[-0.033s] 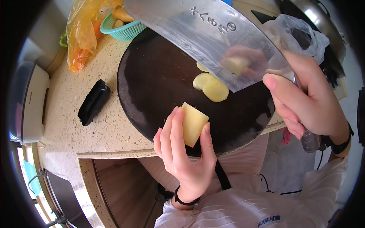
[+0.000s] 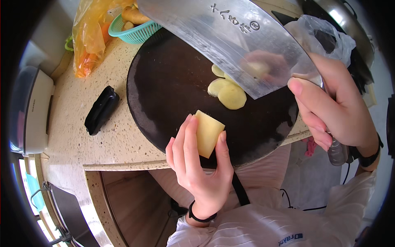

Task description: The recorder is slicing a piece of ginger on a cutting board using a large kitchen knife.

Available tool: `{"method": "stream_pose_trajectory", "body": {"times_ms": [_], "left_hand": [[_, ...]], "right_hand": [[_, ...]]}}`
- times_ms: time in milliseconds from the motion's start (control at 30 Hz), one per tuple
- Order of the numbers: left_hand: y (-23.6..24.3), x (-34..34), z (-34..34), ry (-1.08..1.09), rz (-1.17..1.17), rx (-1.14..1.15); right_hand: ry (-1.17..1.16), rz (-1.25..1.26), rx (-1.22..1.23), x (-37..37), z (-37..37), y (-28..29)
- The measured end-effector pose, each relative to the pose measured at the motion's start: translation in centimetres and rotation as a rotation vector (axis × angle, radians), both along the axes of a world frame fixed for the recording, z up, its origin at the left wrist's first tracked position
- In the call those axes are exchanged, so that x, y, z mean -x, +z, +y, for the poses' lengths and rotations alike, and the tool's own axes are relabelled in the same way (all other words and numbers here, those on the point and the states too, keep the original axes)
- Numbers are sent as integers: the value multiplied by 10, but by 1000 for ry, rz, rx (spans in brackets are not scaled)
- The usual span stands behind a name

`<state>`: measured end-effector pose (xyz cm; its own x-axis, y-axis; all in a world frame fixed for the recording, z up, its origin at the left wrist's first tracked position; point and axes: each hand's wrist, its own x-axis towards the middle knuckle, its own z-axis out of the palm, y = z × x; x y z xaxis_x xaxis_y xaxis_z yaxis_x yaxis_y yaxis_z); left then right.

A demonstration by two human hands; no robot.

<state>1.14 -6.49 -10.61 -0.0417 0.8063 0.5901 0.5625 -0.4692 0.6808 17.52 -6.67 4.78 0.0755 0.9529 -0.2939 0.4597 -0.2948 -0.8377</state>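
Observation:
My left hand (image 2: 199, 160) holds a squared, pale yellow piece of potato (image 2: 209, 133) between thumb and fingers, near the front edge of a round dark cutting board (image 2: 164, 86). In my right hand (image 2: 329, 99) is the handle of a large kitchen knife (image 2: 222, 37). Its broad steel blade is raised over the board, tilted flat side toward me, and reflects the hand and potato. Several round potato slices (image 2: 232, 97) lie on the board beside the blade's lower corner; the blade partly hides one.
A black trough-shaped piece (image 2: 101, 110) lies on the speckled counter (image 2: 115, 142), left of the board. Behind stand a green basket (image 2: 135, 35) of vegetables and an orange plastic bag (image 2: 88, 45). A cream appliance (image 2: 37, 111) is far left; a clear plastic bag (image 2: 341, 45) sits back right.
The knife and my right hand have shifted very slightly to the right. My left hand keeps its hold on the potato, almost unmoved.

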Motion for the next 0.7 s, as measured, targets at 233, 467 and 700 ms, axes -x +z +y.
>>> {"method": "stream_pose_trajectory", "body": {"times_ms": [233, 467, 700], "left_hand": [[-3, -4, 1, 29, -111, -21], [-7, -2, 2, 25, -62, -57], [-4, 1, 2, -17, -72, -49]], "right_hand": [[-18, -8, -41, -7, -31, 0], [48, -27, -5, 6, -36, 3], [71, -112, -69, 11, -34, -3]]}}
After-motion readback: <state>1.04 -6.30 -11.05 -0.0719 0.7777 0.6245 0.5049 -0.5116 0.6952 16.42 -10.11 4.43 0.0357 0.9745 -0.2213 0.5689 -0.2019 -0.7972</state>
